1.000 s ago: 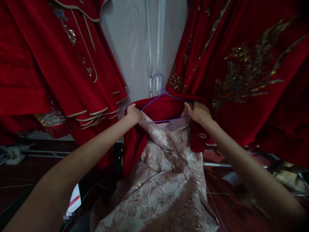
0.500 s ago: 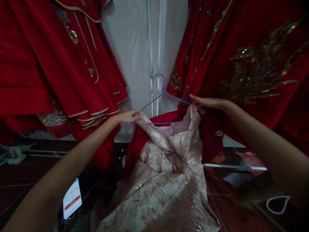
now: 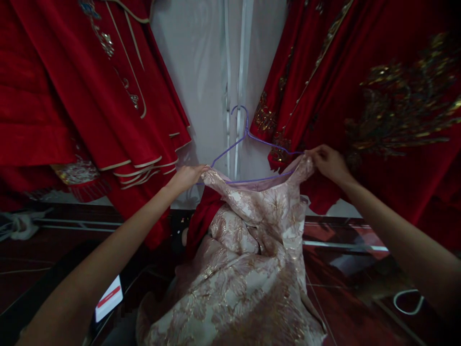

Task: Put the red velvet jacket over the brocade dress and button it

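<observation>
Left hand (image 3: 187,177) and right hand (image 3: 326,161) stretch a pale pink-and-cream floral brocade dress with gold thread (image 3: 230,288) across a thin purple wire hanger (image 3: 247,134)

Largest first: the dress fills the lower middle of the view, its long axis running from the far neckline back towards the wearer, skirt end nearest. The neckline points away, towards the grey-white wall panel (image 3: 201,57), and lies crosswise between the hands. Deep red cloth (image 3: 207,211) has gone from behind the neckline since half a second ago, and shows only on the left, beside the bodice; the wall is now visible through the hanger. The hanger lies crosswise at the neckline, hook pointing away, its tip turned left.

Smallest is the newest change: the right hand has moved outward, drawing the dress's right shoulder (image 3: 302,170) along the hanger's arm. Its fingers pinch that shoulder at the hanger's end. The left hand pinches the opposite shoulder; whether it grips the wire too, I cannot tell. The neckline looks wider, so the dress probably sits more evenly on the hanger
</observation>
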Motion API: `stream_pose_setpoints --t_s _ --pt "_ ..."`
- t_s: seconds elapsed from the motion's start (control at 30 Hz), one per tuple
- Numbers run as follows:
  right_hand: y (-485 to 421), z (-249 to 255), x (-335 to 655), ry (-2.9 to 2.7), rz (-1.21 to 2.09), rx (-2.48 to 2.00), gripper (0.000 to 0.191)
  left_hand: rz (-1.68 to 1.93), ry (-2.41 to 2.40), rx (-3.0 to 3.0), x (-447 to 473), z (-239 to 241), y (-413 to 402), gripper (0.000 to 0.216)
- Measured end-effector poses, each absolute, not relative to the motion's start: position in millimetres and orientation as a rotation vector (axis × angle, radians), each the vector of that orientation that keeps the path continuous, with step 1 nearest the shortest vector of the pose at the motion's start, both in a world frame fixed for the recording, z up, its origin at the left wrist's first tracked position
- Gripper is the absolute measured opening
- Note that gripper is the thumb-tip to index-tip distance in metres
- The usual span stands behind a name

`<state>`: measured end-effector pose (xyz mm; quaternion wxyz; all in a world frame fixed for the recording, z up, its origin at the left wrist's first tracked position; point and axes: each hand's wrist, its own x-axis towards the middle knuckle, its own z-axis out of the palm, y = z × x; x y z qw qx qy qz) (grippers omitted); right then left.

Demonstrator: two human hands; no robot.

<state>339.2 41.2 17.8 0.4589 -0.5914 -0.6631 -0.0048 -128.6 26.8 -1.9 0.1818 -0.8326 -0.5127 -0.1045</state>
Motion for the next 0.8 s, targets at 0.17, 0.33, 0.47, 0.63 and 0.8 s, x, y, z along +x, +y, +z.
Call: stream_pose_setpoints --t_s 0.17,0.33,0.47,0.63,0.8 --pt "0.3 -18.8 359.5 -1.703 -0.015 -1.815 0.015 -0.027 -1.535 -2.417 -138.7 -21.1 5.2 0.045" --pt "-41.9 -13.7 332.3 -1.975 0.039 -1.560 0.017 -0.148 -1.423 -2.603 -111.4 -14.4 -14.0 0.045" --pt "-53.4 3.8 296.5 -2.023 -0.127 -1.318 0.018 -0.418 -1.077 -2.751 -63.4 2.5 -13.8 0.042" --pt "-63.8 12.7 256.7 -2.024 0.135 -1.157 0.017 -0.566 -0.924 -2.754 -20.1 -7.9 4.7 0.037" --pt "-49.8 9.4 254.8 -1.944 0.261 -1.110 0.021 -0.647 -1.001 -2.767 -4.6 -39.4 14.3 0.035"
